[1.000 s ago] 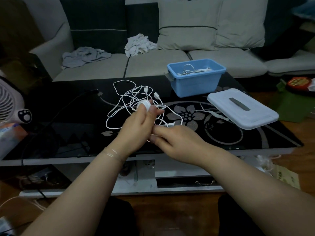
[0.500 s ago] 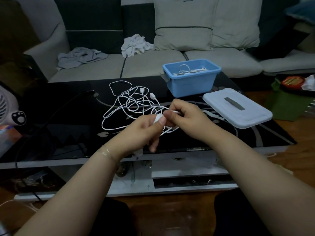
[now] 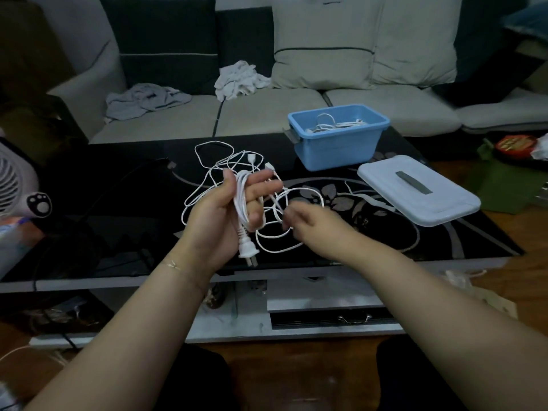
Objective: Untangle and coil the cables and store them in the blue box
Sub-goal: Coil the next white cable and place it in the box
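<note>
My left hand [image 3: 225,215] is raised palm up over the black table [image 3: 118,203], and loops of a white power cable [image 3: 241,203] run across its palm between thumb and fingers. The cable's plug [image 3: 247,255] hangs below the hand. My right hand [image 3: 308,221], blurred, pinches a strand of the same cable just to the right. More tangled white cables [image 3: 234,161] lie on the table behind my hands. The blue box [image 3: 338,143] stands at the back right with coiled white cables inside.
The box's pale lid [image 3: 415,191] lies right of my hands. A sofa with crumpled cloths [image 3: 237,81] runs behind the table. A small fan [image 3: 14,185] sits at the left edge. A black cable [image 3: 118,185] crosses the table's left part.
My left hand has turned palm up and lifted with cable loops across it, the plug now hanging below. My right hand has dropped lower and to the right, drawing a strand.
</note>
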Demonstrator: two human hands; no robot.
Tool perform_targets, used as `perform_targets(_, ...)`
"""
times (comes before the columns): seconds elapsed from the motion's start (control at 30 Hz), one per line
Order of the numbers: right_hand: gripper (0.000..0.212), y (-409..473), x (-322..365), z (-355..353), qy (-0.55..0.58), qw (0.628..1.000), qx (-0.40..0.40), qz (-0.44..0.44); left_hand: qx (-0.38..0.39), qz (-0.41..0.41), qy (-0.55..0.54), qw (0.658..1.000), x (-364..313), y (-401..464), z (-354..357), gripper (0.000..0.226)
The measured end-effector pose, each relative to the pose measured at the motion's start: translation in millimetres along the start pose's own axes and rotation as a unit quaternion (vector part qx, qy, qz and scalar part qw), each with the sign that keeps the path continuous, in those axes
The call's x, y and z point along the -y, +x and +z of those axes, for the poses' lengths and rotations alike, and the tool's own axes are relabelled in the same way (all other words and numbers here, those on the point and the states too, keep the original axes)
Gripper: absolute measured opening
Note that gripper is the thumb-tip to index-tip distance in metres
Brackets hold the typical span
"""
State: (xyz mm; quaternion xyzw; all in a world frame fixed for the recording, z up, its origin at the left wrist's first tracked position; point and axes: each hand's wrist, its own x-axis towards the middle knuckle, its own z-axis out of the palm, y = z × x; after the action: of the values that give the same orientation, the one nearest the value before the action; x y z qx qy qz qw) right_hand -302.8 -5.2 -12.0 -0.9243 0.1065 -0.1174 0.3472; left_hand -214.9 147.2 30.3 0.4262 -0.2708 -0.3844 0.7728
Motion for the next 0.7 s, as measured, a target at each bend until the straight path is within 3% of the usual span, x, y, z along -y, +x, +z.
perform_targets(0.17,0.023,-15,27,16,-0.12,0.991,0.031,-0.047,-0.02,0.018,-0.014,1.0,-5,-2,-3,0.038)
perform_targets(0.33,0.018,-20,36,16,-0.133,0.987,0.016,-0.094,-0.058,0.046,0.102,0.992,1,-2,-3,0.034)
perform_targets(0.43,0.026,-20,37,17,-0.14,0.984,0.012,-0.111,-0.075,0.062,0.168,0.981,7,-3,0,0.034)
perform_targets(0.53,0.037,-20,36,17,-0.133,0.984,0.022,-0.113,-0.099,0.083,0.245,0.961,13,-1,0,0.031)
perform_targets(0.63,0.03,-23,38,13,-0.074,0.989,0.024,-0.129,-0.108,0.073,0.315,0.94,15,3,-8,0.03)
perform_targets(0.7,0.025,-23,38,8,-0.029,0.991,0.002,-0.133,-0.103,0.054,0.403,0.908,15,3,-13,0.025)
